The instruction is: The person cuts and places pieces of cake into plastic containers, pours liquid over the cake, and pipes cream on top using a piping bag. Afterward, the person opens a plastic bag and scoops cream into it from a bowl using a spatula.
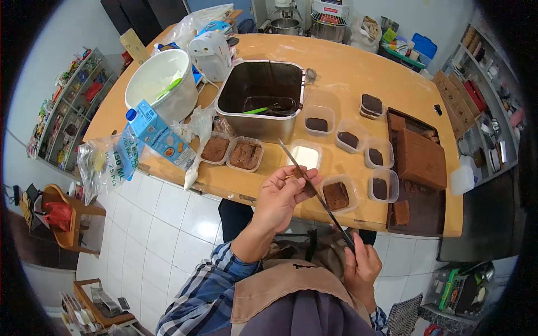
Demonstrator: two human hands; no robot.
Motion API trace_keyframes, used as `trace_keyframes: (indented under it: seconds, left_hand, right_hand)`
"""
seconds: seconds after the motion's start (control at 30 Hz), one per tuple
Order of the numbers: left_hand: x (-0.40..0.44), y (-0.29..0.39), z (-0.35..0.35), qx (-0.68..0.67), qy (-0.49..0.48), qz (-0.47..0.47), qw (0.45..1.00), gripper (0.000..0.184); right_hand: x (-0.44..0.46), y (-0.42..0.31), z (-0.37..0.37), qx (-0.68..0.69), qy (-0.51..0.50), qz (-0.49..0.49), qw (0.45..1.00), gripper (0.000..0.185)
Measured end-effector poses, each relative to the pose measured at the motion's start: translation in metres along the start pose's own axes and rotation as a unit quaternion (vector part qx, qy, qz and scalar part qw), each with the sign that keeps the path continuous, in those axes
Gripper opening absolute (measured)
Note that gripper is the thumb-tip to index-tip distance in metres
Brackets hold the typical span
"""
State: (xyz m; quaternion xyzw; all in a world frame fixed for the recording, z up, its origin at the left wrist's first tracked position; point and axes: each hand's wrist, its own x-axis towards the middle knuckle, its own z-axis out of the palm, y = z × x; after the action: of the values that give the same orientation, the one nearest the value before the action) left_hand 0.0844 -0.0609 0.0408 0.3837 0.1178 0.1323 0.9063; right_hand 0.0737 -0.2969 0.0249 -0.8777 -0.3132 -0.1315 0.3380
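Observation:
A small piece of brown cake is pinched between the thumb and fingers of my left hand, raised over the front edge of the table. My right hand grips the dark handle of a long knife. Its blade slants up and to the left, across the cake piece; I cannot tell whether it cuts into it. Just right of the piece stands a clear plastic tub with cake inside. Behind my left hand, another tub shows a white filling.
At the right, a dark tray bears a big cake slab. Several tubs with dark layers stand beside it. A deep metal pan with a green-handled spatula, a white bowl and a blue carton occupy the left side.

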Motion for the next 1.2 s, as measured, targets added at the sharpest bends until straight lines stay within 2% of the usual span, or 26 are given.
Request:
trace_keyframes:
  seconds: [1.2]
  left_hand:
    - [-0.0031,-0.0030,0.0048,-0.015,0.007,0.000,1.000,0.017]
  right_hand:
    - [-0.0002,-0.0020,-0.0058,-0.028,-0.025,0.016,0.999,0.036]
